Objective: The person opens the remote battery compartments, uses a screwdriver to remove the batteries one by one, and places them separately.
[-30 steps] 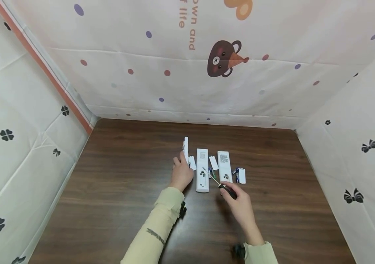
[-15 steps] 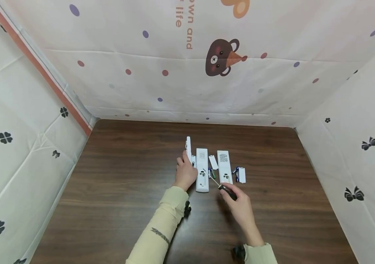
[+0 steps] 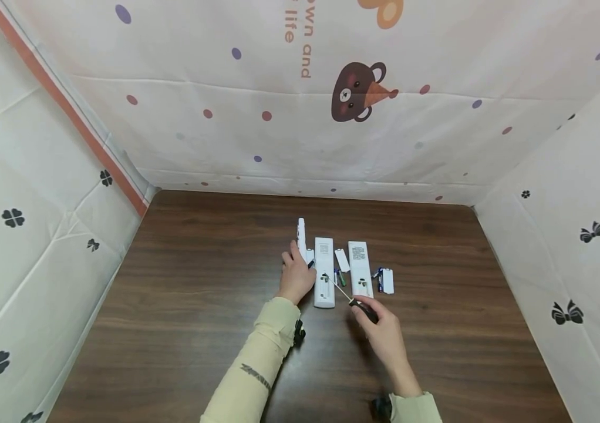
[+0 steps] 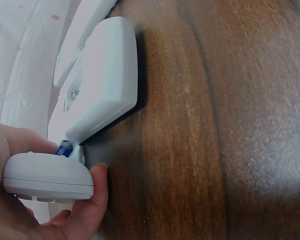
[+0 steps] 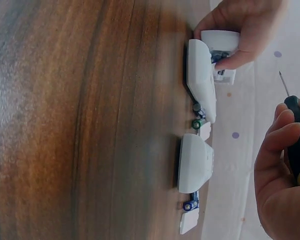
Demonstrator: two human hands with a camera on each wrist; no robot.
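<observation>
My left hand (image 3: 296,277) grips a white remote control (image 3: 302,238) turned up on its edge. In the left wrist view its rounded end shows between thumb and fingers, and a blue battery (image 4: 65,148) lies against it. Dark batteries (image 5: 220,57) also show beside it in the right wrist view. A white battery cover (image 3: 310,255) is partly hidden behind that remote. My right hand (image 3: 381,326) holds a screwdriver (image 3: 366,311) by its black handle, its thin shaft overlapping the middle remote (image 3: 323,255) in the head view. That one lies back up with its battery compartment uncovered.
A third remote (image 3: 358,255) lies right of the middle one, also back up. Between them are a white cover (image 3: 341,260) and loose batteries (image 3: 341,278). Farther right is another cover (image 3: 387,281) with blue batteries (image 3: 380,279) beside it. Patterned cloth (image 3: 199,141) borders the wooden table.
My left hand and its remote have shifted slightly right, closer to the middle remote. A dark battery now shows beside the left fingers. The right hand with the screwdriver has barely moved.
</observation>
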